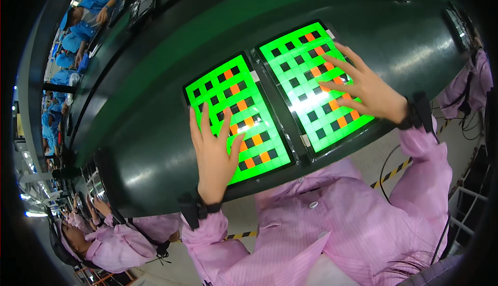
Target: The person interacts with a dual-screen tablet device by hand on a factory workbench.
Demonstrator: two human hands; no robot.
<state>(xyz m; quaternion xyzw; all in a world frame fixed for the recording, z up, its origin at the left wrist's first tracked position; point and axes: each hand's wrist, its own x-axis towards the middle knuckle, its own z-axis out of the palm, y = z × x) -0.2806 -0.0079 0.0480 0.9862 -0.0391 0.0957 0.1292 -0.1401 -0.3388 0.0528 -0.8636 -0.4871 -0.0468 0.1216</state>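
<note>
Two lit tablet-like screens lie side by side on the dark work surface, each showing a bright green grid with black and orange squares. Over the lower left part of the left screen (pixel 264 139) is my left hand (pixel 213 153), its fingers spread and nothing held. My right hand (pixel 371 91) reaches across the right edge of the right screen (pixel 298 57), fingers stretched out and apart, also without anything in them. Whether the fingertips touch the glass or hover just over it, I cannot tell. Each wrist wears a black band, below a pink sleeve.
The dark green work surface (pixel 140 130) curves around the screens. Several people in blue (pixel 98 0) sit across at the upper left. A person in pink (pixel 119 244) works at my left, another pink sleeve (pixel 464 86) shows at right. Yellow-black tape (pixel 397 169) marks the floor.
</note>
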